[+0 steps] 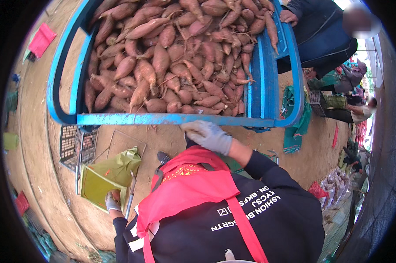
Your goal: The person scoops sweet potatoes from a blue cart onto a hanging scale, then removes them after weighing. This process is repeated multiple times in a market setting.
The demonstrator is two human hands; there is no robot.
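My left hand [113, 202], in a pale work glove, holds a sweet potato [115, 194] at the mouth of a yellow-green woven bag [99, 184]. My right hand [207, 135], also gloved, is just below the near rail [171, 119] of a blue metal cart, in front of my red apron [188, 184]. Its fingers are curled in and partly hidden; whether it grips anything does not show. A big heap of sweet potatoes [161, 62] lies in the cart bed beyond the rail. The bag stands open at lower left, beside a thin metal frame [131, 194].
A black plastic crate [68, 144] stands under the cart's left corner. Another person's hand [288, 17] rests on the cart's right rail. Green mesh bags [294, 131] lie right of the cart. More people are at far right, near filled bags [335, 184].
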